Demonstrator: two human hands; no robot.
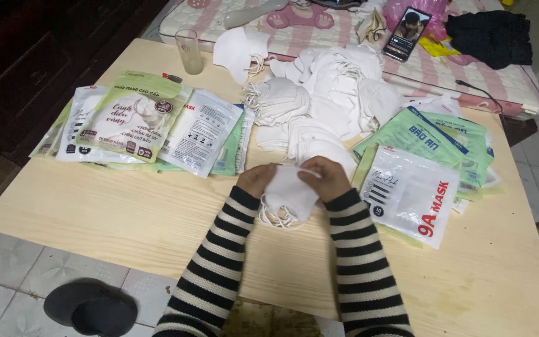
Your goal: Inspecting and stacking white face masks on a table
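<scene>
My left hand [256, 179] and my right hand [327, 177] both grip a small stack of white face masks [288, 192] just above the light wooden table [126, 212], ear loops hanging below. Both arms wear black-and-white striped sleeves. A large loose pile of white masks [325, 106] lies right behind my hands. Flat mask packets lie on both sides: a spread of green and white packets [145, 125] to the left and a stack of packets [419, 181] to the right, topped by a white one with red lettering.
A clear drinking glass [189, 51] stands at the table's far left edge. Behind the table is a pink-patterned mattress [319, 31] with a phone [407, 33] and dark clothing [493, 36]. A black slipper [92, 307] lies on the tiled floor.
</scene>
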